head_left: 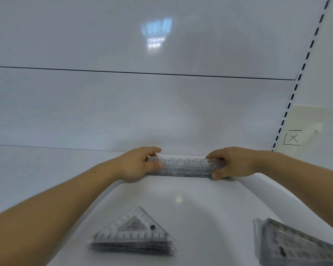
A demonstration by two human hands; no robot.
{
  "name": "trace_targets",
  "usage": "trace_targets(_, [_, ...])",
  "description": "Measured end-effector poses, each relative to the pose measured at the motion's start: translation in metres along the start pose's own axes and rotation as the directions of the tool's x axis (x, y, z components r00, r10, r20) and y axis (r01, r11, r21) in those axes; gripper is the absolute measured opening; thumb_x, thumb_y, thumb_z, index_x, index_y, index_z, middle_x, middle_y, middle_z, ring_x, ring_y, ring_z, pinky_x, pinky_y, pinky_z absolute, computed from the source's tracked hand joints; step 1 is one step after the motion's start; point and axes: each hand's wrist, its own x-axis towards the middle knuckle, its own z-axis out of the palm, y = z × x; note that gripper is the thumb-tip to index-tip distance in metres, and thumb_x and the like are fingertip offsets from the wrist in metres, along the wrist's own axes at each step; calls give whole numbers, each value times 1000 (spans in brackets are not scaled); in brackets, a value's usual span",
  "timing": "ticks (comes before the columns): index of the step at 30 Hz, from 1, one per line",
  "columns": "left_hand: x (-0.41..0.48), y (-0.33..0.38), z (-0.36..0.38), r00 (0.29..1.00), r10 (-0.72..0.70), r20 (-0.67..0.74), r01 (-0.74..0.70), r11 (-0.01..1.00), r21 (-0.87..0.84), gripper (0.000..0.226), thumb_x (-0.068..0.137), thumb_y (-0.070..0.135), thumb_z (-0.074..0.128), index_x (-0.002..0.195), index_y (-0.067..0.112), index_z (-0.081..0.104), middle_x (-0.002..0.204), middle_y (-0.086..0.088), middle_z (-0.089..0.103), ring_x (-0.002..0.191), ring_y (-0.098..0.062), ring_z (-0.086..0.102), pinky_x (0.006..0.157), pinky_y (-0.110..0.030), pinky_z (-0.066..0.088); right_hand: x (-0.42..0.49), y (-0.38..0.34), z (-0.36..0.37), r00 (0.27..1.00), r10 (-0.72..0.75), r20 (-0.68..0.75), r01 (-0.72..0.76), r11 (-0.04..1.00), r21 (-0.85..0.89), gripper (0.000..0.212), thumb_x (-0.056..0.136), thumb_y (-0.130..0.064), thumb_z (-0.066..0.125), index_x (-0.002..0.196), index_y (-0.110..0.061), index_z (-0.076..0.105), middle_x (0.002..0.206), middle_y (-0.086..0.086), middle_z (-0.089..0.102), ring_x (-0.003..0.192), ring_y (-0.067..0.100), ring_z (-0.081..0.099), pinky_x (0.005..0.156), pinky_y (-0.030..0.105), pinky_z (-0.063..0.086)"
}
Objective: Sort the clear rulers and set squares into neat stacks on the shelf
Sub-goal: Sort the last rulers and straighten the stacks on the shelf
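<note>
Head view showed the sorting well advanced. In the middle of the frame the left hand point(136, 166) and the right hand point(234, 164) each grasped 1 end of a stack of clear rulers point(185, 167), with the fingers curled over the far long edge and the thumbs on the near edge. The stack seemed to rest on the white shelf point(200, 204), near the back panel point(123, 112), and its edges looked almost even. In my judgement this stack was being squared.

At the lower centre-left a stack of triangular set squares point(135, 237) lay flat on the shelf, well apart from both hands, and it looked neat.

In the lower right corner was a 3rd stack of clear pieces point(296, 248), blurred and cut by the frame edge. I could not tell its kind, and its layers looked a little fanned. No loose single piece was visible, so probably only this tidying was left.
</note>
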Motion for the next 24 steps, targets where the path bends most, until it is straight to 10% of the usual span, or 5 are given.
trace_targets(4, [-5,-9,-6,994,-100,53,90,980,175,89,80,67,52,148,16,24,150,0,31,136,-20,34,111,-32,28,-7,5,-6,980,178,83,-169,980,-105,101,72,-63,67,150,-26,14,143,-4,41,127,18,43,104,28,34])
trace_targets(9, [-5,-16,13,984,-132,118,64,887,458,87,77,83,21,146,31,26,147,1,30,138,-19,24,114,-45,19,-5,-1,1,976,192,103,-179,976,-121,92,77,-55,65,148,-23,15,128,-4,50,114,18,50,98,30,39])
trace_targets(14, [-1,-10,20,986,-130,105,67,883,465,87,77,83,22,149,35,18,154,0,19,142,-20,17,116,-47,14,-2,-4,6,985,149,84,-144,987,-65,75,77,-48,64,140,-27,28,86,-15,57,92,12,57,87,29,45])
trace_targets(20, [-12,-5,5,994,-94,62,76,966,248,95,77,76,47,149,21,18,149,3,32,134,-18,35,109,-29,28,-5,5,-3,983,163,84,-161,986,-39,91,73,-60,68,145,-28,22,132,-4,48,109,16,50,90,26,38])
trace_targets(24, [-7,3,11,988,-145,61,139,986,97,107,79,69,51,151,20,-11,158,2,17,141,-17,28,108,-25,23,-3,-2,-4,980,165,111,-162,986,-36,81,73,-57,69,139,-28,31,112,-5,58,99,18,63,85,29,50])
